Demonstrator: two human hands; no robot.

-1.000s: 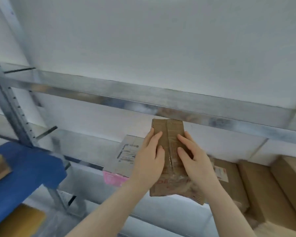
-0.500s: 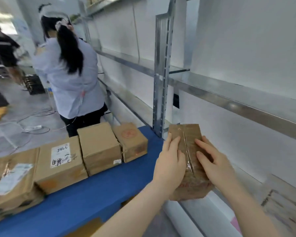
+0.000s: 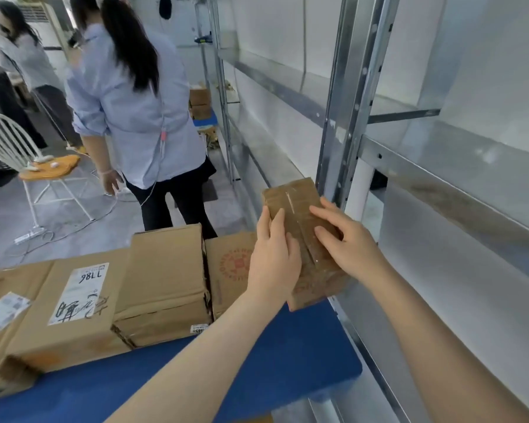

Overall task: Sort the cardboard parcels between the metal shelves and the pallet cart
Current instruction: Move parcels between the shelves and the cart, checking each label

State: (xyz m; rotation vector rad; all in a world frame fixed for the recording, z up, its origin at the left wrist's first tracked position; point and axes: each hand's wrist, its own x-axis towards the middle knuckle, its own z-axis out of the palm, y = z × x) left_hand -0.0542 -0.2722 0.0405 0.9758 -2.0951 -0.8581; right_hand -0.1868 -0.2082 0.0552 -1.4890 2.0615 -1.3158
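The left hand [image 3: 272, 264] clamps the left edge of the small cardboard parcel [image 3: 292, 195], with its fingers bent over the top face. The right hand [image 3: 347, 244] grips the right side, with its fingers spread and slightly bent across the top face. Neither thumb is visible.

The small cardboard parcel is brown, oblong and worn. A strip of clear tape runs along the middle of its top face, and red print shows at its near end. It sits tilted, far end raised, over the blue pallet cart [image 3: 287, 355]. Whether its near end rests on the cart cannot be determined.

From the small cardboard parcel, the metal shelf upright [image 3: 348, 102] stands close by at 1 o'clock. The red-stamped parcel [image 3: 229, 267] lies just beside it at 9 o'clock, on the cart.

Both forearms enter from 6 o'clock and converge on the small cardboard parcel. The wrists are roughly level with each other.
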